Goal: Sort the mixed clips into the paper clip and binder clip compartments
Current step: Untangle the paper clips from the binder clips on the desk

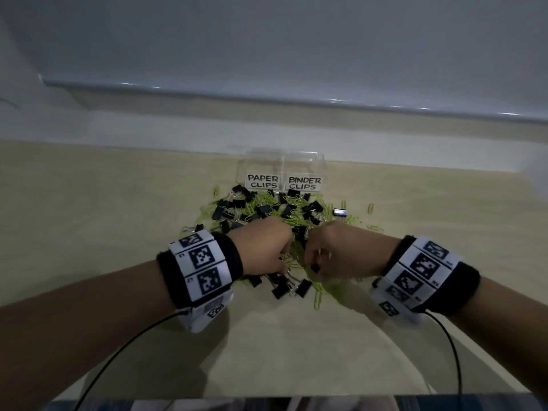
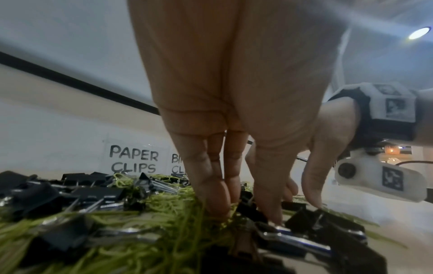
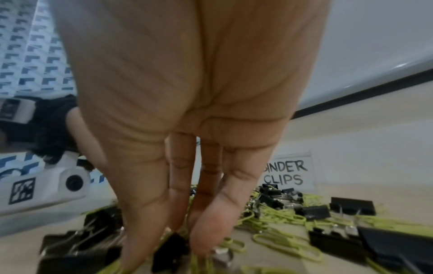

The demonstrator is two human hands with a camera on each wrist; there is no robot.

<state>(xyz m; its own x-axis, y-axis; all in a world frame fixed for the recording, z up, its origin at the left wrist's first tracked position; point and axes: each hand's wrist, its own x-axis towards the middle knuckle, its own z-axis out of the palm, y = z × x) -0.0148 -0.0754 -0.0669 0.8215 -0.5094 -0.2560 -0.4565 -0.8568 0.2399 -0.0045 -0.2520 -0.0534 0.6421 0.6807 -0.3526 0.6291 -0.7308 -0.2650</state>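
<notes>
A mixed pile (image 1: 267, 212) of green paper clips and black binder clips lies on the beige table (image 1: 89, 218), in front of two clear compartments. The left compartment (image 1: 261, 166) is labelled PAPER CLIPS, the right one (image 1: 305, 166) BINDER CLIPS. Both hands reach down into the near end of the pile, close together. My left hand (image 1: 283, 262) (image 2: 243, 213) digs its fingertips into green paper clips (image 2: 164, 209) and pinches some against the thumb. My right hand (image 1: 311, 264) (image 3: 168, 244) pinches a small black binder clip (image 3: 171, 248) (image 1: 315, 267) between thumb and fingers.
One binder clip (image 1: 340, 212) and a few paper clips (image 1: 370, 208) lie apart to the right of the pile. A wall with a ledge (image 1: 267, 99) rises just behind the compartments. Black cables (image 1: 127, 342) trail from both wrist bands toward the table's near edge.
</notes>
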